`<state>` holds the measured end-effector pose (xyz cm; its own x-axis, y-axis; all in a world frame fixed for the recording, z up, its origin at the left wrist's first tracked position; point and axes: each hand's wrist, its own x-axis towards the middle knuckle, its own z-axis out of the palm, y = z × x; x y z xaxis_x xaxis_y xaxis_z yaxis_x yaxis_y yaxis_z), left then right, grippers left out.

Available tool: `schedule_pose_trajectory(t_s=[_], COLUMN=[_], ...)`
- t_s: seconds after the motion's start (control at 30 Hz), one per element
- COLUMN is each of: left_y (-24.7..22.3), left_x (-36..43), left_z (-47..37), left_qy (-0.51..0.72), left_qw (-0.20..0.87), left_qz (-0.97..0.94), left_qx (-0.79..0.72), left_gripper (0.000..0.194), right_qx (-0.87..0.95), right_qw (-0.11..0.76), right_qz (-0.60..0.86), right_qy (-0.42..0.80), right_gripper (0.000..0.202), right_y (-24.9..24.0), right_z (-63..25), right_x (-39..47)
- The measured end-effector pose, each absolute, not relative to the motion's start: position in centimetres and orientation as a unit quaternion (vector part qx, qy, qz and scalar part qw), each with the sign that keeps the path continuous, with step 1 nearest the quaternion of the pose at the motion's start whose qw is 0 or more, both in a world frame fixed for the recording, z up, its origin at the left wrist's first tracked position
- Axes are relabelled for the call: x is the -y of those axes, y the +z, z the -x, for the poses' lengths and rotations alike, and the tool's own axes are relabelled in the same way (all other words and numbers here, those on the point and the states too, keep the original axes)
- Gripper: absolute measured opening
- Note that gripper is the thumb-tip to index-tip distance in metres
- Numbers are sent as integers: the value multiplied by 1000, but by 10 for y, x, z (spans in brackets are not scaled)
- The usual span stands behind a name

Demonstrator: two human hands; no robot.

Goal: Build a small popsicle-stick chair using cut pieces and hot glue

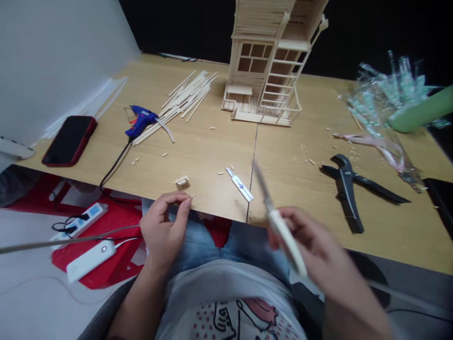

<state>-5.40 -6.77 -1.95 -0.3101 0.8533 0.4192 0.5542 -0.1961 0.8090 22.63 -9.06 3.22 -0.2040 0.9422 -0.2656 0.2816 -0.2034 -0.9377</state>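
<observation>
My left hand [166, 224] is at the table's front edge, thumb and forefinger pinched on a thin wooden stick [193, 196] whose short tip pokes out. Just beyond those fingers is a tiny wooden piece [182, 182] made of short sticks. My right hand [311, 245], blurred by motion, is closed round white-handled scissors [285, 236]. They appear edge-on, blades pointing up and away from me, above the table's front edge. Between my hands a small white utility knife [239, 185] lies on the tabletop.
A wooden stick house [264, 61] stands at the back. Left of it are loose sticks [191, 94], a blue glue gun [141, 120] and a phone [71, 140]. Black cutters [345, 189], plastic wrappers [371, 99] and a green cylinder [421, 111] occupy the right. A power strip [83, 224] sits below.
</observation>
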Motion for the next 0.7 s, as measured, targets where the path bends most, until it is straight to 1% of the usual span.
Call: schedule_pose_trajectory(t_s=[0.07, 0.17, 0.4, 0.57, 0.7], left_y=[-21, -21, -19, -20, -20], left_x=[68, 69, 71, 72, 72], left_z=[55, 56, 59, 60, 61], left_qy=[530, 533, 522, 515, 508], left_qw=[149, 152, 142, 141, 134], left_qz=[-557, -550, -582, -585, -586], left_qx=[-622, -625, -608, -611, -618], left_gripper=[7, 8, 3, 3, 4], right_qx=[522, 472, 503, 525, 538], right_qw=[242, 200, 216, 220, 212], right_qz=[467, 435, 447, 450, 456], right_qy=[672, 740, 708, 688, 676], right_gripper=[20, 16, 13, 9, 10], right_y=[29, 20, 7, 3, 3], right_z=[-199, -168, -151, -149, -149], right_x=[105, 117, 112, 110, 109])
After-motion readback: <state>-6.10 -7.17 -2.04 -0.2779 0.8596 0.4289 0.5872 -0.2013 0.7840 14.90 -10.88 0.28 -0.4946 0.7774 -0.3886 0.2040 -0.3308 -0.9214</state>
